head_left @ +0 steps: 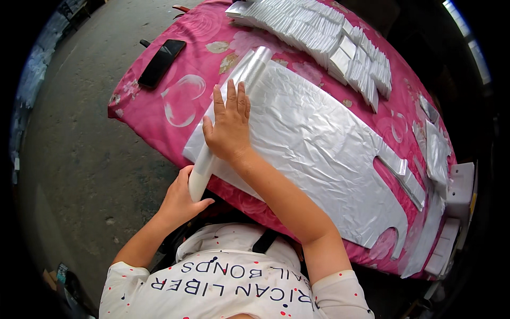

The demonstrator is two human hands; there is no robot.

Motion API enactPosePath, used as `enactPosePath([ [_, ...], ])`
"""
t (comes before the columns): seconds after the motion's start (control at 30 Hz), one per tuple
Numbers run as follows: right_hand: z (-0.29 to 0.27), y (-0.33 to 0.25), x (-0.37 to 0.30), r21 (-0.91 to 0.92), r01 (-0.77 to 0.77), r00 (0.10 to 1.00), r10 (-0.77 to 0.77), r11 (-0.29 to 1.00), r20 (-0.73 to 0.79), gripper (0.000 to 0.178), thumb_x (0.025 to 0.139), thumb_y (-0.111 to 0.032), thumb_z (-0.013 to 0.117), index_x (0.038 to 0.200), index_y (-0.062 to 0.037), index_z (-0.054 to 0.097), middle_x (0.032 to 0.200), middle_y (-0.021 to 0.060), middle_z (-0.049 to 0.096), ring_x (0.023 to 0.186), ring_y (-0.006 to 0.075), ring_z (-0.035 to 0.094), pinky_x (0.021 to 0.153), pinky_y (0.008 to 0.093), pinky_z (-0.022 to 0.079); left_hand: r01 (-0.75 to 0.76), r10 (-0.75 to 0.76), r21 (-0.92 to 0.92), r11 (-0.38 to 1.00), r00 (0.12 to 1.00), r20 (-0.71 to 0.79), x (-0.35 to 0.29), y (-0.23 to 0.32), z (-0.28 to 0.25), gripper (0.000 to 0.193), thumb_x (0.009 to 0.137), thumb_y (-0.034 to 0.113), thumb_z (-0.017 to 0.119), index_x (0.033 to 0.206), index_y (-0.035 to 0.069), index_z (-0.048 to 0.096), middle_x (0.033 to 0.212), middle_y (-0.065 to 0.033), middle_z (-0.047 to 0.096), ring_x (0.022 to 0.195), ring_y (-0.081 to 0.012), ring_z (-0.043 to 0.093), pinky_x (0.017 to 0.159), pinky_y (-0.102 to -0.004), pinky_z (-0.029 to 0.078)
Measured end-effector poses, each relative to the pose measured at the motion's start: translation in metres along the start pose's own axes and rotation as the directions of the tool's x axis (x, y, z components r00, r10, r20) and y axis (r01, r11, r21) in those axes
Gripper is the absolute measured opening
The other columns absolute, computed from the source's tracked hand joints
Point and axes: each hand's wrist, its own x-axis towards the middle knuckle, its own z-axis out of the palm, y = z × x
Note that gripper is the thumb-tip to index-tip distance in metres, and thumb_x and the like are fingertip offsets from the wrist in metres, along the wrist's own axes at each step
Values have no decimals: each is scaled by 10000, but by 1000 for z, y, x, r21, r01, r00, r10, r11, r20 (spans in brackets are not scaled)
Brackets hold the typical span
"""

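A shiny whitish plastic sheet [313, 154] lies spread and wrinkled over the table, with curved cut-outs and narrow strips at its right end, shaped like a disposable apron. Along its left edge runs a pale roller tube [201, 178] with plastic film [254, 65] around its upper part. My left hand [183, 194] is wrapped round the tube's bare near end. Higher up, my right hand [229, 125] rests flat on the film-covered part, fingers stretched out and pointing away from me. Its palm hides part of the roll.
A pink flowered cloth [180, 26] covers the table. Several rows of folded white plastic packets [313, 32] stand at the back. A black phone [162, 64] lies at the left. Crumpled clear plastic [436, 154] and white boxes [459, 186] sit at the right edge.
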Motion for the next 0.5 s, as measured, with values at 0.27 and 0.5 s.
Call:
enactPosePath([
  [0.27, -66, 7, -29, 960, -280, 863, 445, 23, 241, 769, 787, -190, 608, 1358, 56, 154, 1287, 266, 368, 1172, 299, 444, 964, 376, 390, 346, 305, -772, 533, 772, 557, 1, 7, 12, 766, 699, 355, 717, 1279, -12, 379, 1136, -152, 570, 832, -165, 608, 766, -312, 496],
  [0.5, -142, 20, -45, 968, -252, 802, 559, -8, 213, 696, 752, -234, 679, 1270, 22, 291, 883, 96, 551, 768, 160, 588, 709, 303, 517, 431, 215, -657, 619, 711, 669, 18, 69, 44, 868, 658, 384, 762, 1277, -80, 368, 886, -148, 622, 681, -178, 614, 664, -295, 509],
])
